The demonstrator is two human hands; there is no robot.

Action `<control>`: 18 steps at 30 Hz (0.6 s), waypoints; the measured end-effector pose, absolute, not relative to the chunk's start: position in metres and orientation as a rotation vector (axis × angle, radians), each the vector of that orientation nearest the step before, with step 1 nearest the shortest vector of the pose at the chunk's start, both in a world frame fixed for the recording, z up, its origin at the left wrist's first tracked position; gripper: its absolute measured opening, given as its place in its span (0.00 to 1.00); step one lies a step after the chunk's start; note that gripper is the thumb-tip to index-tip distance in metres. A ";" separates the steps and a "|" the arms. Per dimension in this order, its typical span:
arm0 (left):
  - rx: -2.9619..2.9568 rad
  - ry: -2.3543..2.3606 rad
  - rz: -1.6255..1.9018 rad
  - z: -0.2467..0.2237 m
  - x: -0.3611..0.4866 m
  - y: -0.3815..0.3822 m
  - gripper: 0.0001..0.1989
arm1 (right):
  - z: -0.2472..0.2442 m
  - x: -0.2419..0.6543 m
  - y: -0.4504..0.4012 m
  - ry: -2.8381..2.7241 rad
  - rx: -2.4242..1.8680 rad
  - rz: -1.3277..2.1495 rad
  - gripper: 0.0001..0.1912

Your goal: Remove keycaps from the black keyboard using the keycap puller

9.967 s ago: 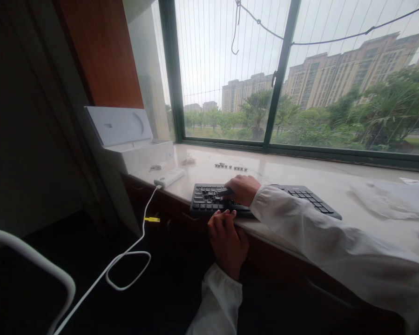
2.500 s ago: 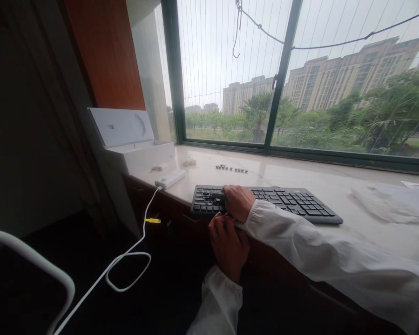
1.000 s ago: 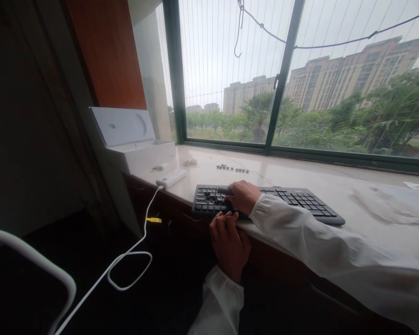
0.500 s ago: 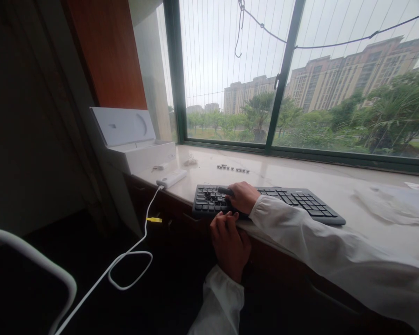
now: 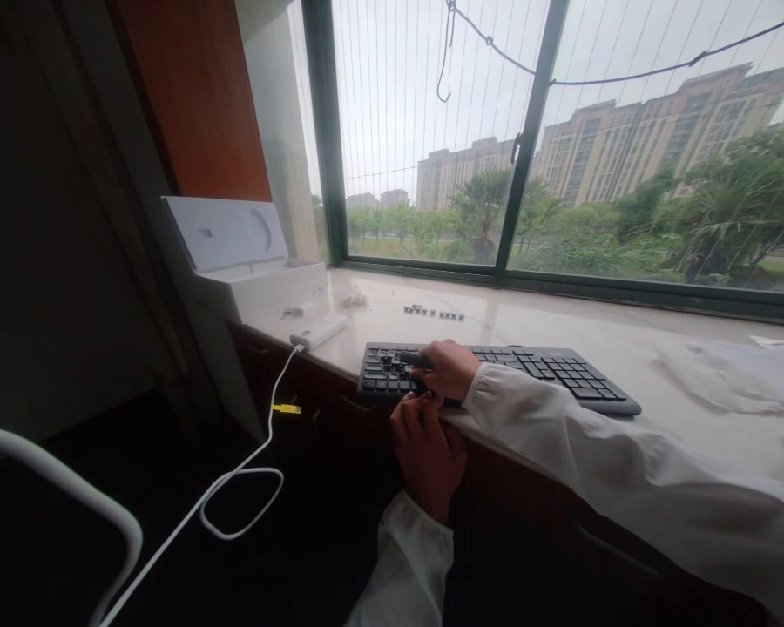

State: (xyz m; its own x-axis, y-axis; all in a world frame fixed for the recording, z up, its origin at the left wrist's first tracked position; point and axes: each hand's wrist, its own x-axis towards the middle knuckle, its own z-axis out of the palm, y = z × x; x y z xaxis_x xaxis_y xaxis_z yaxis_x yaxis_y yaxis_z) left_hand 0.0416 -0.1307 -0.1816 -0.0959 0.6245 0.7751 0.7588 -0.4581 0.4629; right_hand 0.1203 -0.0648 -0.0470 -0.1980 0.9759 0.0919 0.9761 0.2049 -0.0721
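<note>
A black keyboard (image 5: 601,392) lies along the front edge of the pale countertop, with dark gaps among the keys at its left part. My right hand (image 5: 449,367) is closed round a slim dark-handled tool (image 5: 413,358), held almost level over those gaps. What its thin tip touches is too small to make out. Below it, my left hand (image 5: 429,448) has bent fingers curled at the keyboard's front edge, close under the right hand. Farther back, several small dark keycaps (image 5: 434,313) form a row on the countertop.
An open white box (image 5: 271,292) stands at the left end of the countertop (image 5: 529,324). Before it lies a white device (image 5: 319,332) with a white cable (image 5: 243,461) hanging down. Crumpled clear plastic (image 5: 719,379) lies on the right. A window (image 5: 424,113) rises behind.
The right hand and its tool have shifted slightly left, with the handle now a little lower over the keys. The left hand stays at the keyboard's edge. The view has moved slightly.
</note>
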 end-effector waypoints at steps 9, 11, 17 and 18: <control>-2.070 -1.529 -1.677 -0.179 0.040 -0.132 0.20 | -0.034 0.134 -0.060 -2.428 -1.895 -0.260 0.14; -2.077 -1.516 -1.684 -0.180 0.040 -0.131 0.20 | -0.034 0.132 -0.062 -2.495 -1.838 -0.332 0.15; -2.069 -1.504 -1.677 -0.184 0.041 -0.128 0.19 | -0.033 0.129 -0.069 -2.653 -1.666 -0.491 0.12; -2.062 -1.502 -1.679 -0.185 0.041 -0.128 0.19 | -0.032 0.130 -0.069 -2.668 -1.632 -0.495 0.12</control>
State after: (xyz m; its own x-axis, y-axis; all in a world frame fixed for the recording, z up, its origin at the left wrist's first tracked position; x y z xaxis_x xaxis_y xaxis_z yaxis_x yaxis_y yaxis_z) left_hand 0.0411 -0.1277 -0.1848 -0.0864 0.6146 0.7841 0.7109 -0.5134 0.4807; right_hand 0.1296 -0.0687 -0.0324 -0.4685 0.8724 0.1397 0.8644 0.4199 0.2765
